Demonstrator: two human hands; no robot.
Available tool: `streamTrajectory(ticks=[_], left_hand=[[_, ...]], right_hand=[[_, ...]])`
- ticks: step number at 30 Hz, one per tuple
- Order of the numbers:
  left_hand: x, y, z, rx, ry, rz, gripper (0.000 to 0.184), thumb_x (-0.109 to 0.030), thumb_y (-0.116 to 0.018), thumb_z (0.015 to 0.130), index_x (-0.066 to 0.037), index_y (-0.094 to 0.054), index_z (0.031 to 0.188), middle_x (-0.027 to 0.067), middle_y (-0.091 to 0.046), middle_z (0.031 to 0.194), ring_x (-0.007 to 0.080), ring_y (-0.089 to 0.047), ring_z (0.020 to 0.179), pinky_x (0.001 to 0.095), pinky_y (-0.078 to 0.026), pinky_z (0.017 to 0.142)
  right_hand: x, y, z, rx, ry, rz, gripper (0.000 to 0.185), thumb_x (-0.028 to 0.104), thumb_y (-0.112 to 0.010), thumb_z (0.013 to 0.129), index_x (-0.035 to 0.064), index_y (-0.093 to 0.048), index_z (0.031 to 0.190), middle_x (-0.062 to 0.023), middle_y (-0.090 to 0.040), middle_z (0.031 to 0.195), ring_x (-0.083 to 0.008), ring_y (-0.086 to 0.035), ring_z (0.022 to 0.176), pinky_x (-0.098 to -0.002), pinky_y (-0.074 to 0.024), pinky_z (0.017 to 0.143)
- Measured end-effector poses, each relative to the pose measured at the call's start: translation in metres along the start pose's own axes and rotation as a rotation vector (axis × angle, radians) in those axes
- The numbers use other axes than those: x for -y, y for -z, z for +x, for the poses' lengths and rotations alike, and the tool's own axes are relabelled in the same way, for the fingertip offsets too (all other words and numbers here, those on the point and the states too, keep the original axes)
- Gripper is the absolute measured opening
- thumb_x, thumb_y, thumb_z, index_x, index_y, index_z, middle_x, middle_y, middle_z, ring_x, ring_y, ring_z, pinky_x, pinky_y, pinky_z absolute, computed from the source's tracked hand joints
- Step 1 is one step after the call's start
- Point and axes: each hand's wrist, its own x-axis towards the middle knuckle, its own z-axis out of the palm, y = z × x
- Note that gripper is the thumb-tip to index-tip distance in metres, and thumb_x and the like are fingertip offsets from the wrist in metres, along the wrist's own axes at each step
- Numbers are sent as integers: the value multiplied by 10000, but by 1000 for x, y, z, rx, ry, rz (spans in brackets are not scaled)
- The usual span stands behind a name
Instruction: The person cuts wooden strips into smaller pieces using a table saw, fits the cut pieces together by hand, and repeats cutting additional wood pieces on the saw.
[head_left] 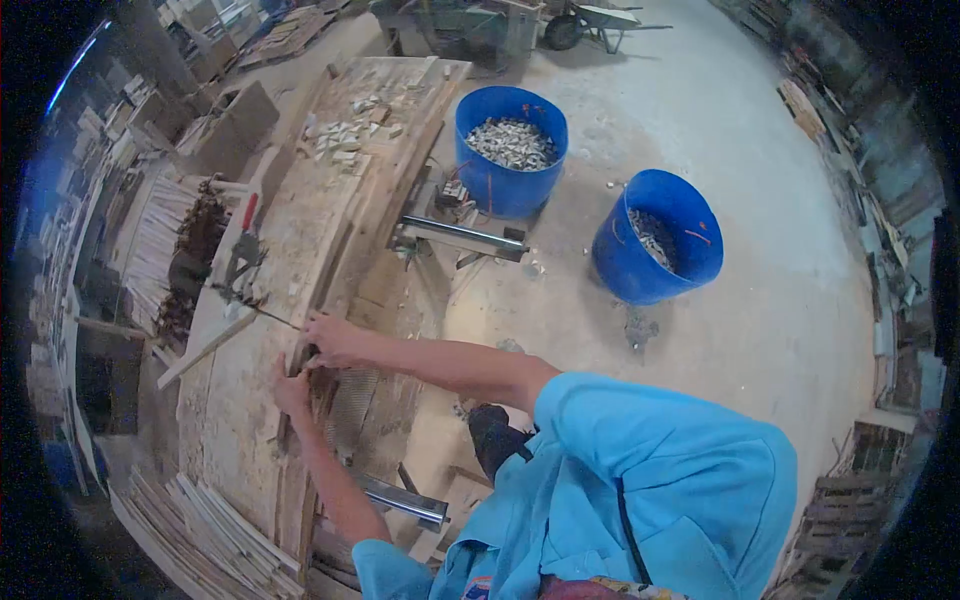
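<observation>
At the long wooden bench (235,385), my right hand (335,340) is closed at the edge, around something too small to make out. A thin dark rod (275,317) runs across the bench top towards its fingers. Just below it in the view, my left hand (292,390) is bent at the same edge, its fingers partly hidden. The two hands are almost touching. A tool with a red handle (250,212) lies farther up the bench, beside a dark metal part (243,258).
Wood offcuts (345,140) lie on the bench's far end. Two blue tubs (512,185) (640,265) of wood pieces stand on the floor. Metal rollers (465,234) (405,500) stick out from the bench. Wooden strips (215,530) are stacked at lower left; a wheelbarrow (600,20) stands at the top.
</observation>
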Motion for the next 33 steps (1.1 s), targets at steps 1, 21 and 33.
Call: streamTrajectory(ticks=[1,21,33], left_hand=[[17,-15,5,-15,1,-62,756,-415,-816,674,-155,-578,1342,174,-602,1298,346,-559,1205,449,-457,990],[10,14,20,21,-7,-54,699,-360,-812,654,-127,-591,1275,201,-472,1370,394,-400,1302,519,-264,1128],[4,22,24,157,33,-45,730,-361,-814,661,-149,-576,1318,187,-452,1388,390,-373,1322,526,-235,1152]], right_hand=[[1,8,-3,-14,21,16,444,419,-751,716,87,-669,999,-126,-604,1060,-346,-511,1108,-483,-459,922],[-89,21,141,585,-404,303,290,318,-694,871,73,-726,1022,-79,-685,814,-129,-645,754,-317,-509,650],[-342,-103,356,-260,-920,1068,131,130,-582,910,37,-618,825,-50,-634,700,-149,-603,561,-304,-470,495]])
